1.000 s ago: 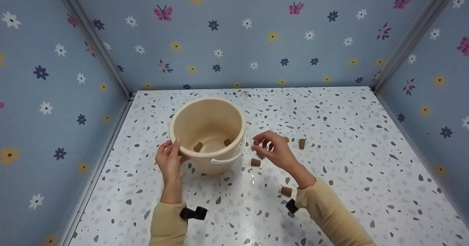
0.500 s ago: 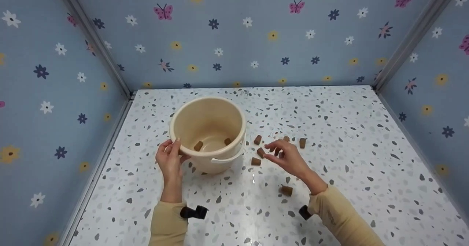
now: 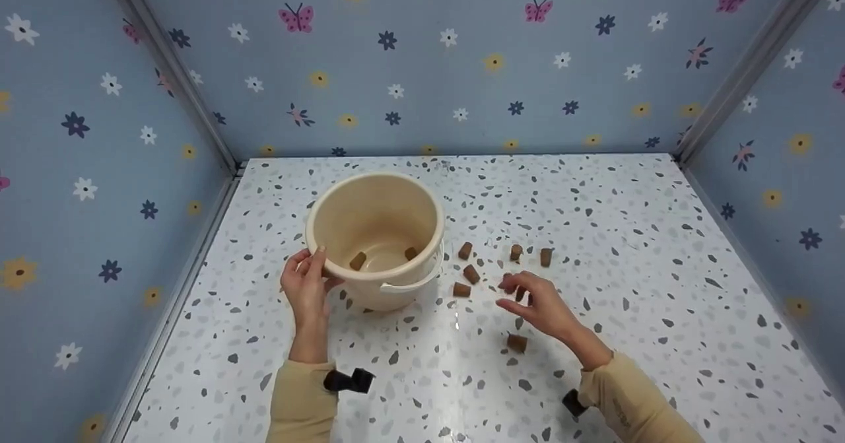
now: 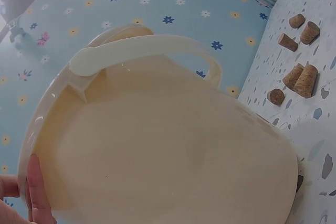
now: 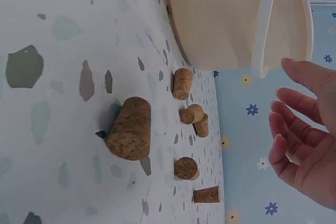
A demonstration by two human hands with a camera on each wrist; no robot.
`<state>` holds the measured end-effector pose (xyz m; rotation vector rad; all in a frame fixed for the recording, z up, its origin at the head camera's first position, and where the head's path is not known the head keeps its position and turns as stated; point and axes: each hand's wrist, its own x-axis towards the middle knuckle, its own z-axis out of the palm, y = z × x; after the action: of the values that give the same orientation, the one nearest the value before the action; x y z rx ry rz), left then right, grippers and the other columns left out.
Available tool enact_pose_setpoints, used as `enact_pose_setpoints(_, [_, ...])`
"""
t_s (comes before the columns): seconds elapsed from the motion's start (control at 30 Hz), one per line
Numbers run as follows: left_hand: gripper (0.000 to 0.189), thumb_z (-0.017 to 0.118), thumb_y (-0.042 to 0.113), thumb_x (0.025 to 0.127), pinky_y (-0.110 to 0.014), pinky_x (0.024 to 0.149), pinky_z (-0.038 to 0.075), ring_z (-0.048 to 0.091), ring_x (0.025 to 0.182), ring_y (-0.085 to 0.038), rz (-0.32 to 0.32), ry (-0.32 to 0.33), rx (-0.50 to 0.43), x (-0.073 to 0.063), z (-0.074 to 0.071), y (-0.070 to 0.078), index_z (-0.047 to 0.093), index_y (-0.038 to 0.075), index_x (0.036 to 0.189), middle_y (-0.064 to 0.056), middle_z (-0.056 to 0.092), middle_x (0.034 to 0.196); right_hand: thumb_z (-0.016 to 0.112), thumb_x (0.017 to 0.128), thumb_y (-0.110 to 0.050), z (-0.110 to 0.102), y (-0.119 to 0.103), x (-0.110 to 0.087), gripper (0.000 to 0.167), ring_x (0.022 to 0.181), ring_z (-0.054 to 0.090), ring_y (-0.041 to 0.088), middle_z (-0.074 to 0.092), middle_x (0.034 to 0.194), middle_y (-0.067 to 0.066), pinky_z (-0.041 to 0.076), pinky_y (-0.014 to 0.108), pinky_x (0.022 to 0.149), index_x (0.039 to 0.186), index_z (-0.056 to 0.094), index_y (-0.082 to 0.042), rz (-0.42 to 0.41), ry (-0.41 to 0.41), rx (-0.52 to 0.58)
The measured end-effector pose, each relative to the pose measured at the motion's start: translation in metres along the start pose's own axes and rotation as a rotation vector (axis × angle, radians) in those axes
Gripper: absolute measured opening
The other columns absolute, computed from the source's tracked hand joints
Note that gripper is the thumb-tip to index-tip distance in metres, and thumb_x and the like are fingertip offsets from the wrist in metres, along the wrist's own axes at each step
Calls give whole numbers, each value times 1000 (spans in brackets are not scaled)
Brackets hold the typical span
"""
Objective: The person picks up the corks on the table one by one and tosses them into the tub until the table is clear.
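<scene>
A cream plastic bucket (image 3: 375, 185) stands on the speckled tabletop, with two corks lying inside, one on the left (image 3: 358, 261) and one on the right (image 3: 411, 253). My left hand (image 3: 305, 291) grips the near left of its rim, thumb on top. My right hand (image 3: 538, 304) hovers above the table to the right of the bucket, fingers loosely bent and holding nothing in the right wrist view. Several loose corks lie around it: a tilted one (image 3: 471, 273) left of the hand, another (image 3: 546, 257) beyond it, and a single cork (image 3: 517, 343) nearer the person.
The bucket's white handle (image 3: 409, 286) hangs down on its near right side. Blue flowered panels enclose the table, one at the back (image 3: 422, 60) and one on each side. A small black device (image 3: 350, 381) is strapped to each wrist.
My right hand has drawn back to the right and toward the person, uncovering corks beside the bucket. My left hand and the bucket have stayed in place.
</scene>
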<state>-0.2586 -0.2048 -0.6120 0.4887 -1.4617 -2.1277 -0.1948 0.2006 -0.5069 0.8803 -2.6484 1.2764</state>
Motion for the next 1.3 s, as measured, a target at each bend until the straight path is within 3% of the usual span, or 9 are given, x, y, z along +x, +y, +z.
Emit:
enact_pose_setpoints(0.23, [50, 73, 37, 70, -42, 44, 50, 58, 57, -29, 10, 19, -43, 0, 1, 1, 54, 7, 106, -21, 60, 89, 68, 79, -19, -3, 7, -14, 19, 69, 54, 22, 58, 88, -3, 47, 35, 55, 96, 62, -13, -12, -17, -29])
enact_pose_setpoints(0.4, [51, 73, 39, 70, -42, 46, 51, 59, 59, -29, 0, 20, -32, 0, 2, 1, 54, 8, 107, -20, 61, 90, 70, 77, -18, -5, 13, -21, 23, 69, 54, 25, 58, 87, 5, 47, 36, 56, 96, 61, -10, -14, -39, -41])
enact_pose_setpoints(0.63, [52, 71, 42, 70, -43, 46, 51, 59, 61, -29, 1, 24, 5, 1, 3, 0, 54, 9, 107, -18, 60, 88, 73, 74, -15, -6, 19, -32, 31, 73, 52, 25, 56, 91, 11, 46, 36, 59, 100, 60, -6, 29, -133, -57])
enact_pose_setpoints(0.9, [53, 70, 45, 71, -45, 49, 51, 59, 67, -34, -8, 13, 24, -1, 2, -1, 54, 11, 109, -18, 61, 93, 72, 74, -28, -5, 24, -42, 37, 77, 51, 25, 54, 93, 10, 46, 37, 63, 100, 60, -5, 109, -241, -37])
enact_pose_setpoints(1.0, [52, 69, 43, 72, -44, 49, 52, 60, 65, -31, -1, 3, 25, -3, 2, 0, 53, 11, 109, -17, 61, 93, 73, 73, -27, -5, 27, -45, 37, 77, 51, 24, 55, 93, 9, 45, 36, 63, 100, 60, -5, 100, -267, -37])
enact_pose_setpoints(1.1, [45, 70, 35, 75, -41, 46, 52, 60, 59, -27, -15, -24, -29, -12, 6, 16, 53, 7, 107, -17, 62, 89, 75, 70, -25, -4, 31, -47, 38, 76, 51, 23, 55, 92, 8, 45, 35, 62, 98, 59, -4, 48, -289, -69])
enact_pose_setpoints(1.13, [39, 69, 29, 78, -38, 44, 51, 59, 56, -25, -30, -45, -72, -25, 11, 37, 53, 5, 105, -16, 62, 85, 76, 70, -25, -4, 32, -48, 38, 75, 51, 22, 55, 91, 8, 46, 34, 62, 97, 59, -4, 32, -294, -79])
enact_pose_setpoints(1.23, [34, 67, 19, 80, -35, 41, 50, 57, 51, -22, -65, -41, -103, -45, 21, 72, 51, 0, 102, -20, 60, 82, 77, 68, -23, -3, 35, -48, 38, 75, 51, 21, 54, 89, 6, 46, 32, 63, 96, 60, -4, 7, -314, -109])
enact_pose_setpoints(1.3, [33, 67, 18, 80, -35, 40, 50, 57, 52, -22, -73, -35, -103, -49, 23, 77, 51, 0, 102, -20, 61, 82, 78, 67, -22, -2, 37, -47, 37, 75, 50, 20, 54, 89, 5, 45, 31, 64, 95, 60, -5, 15, -332, -120])
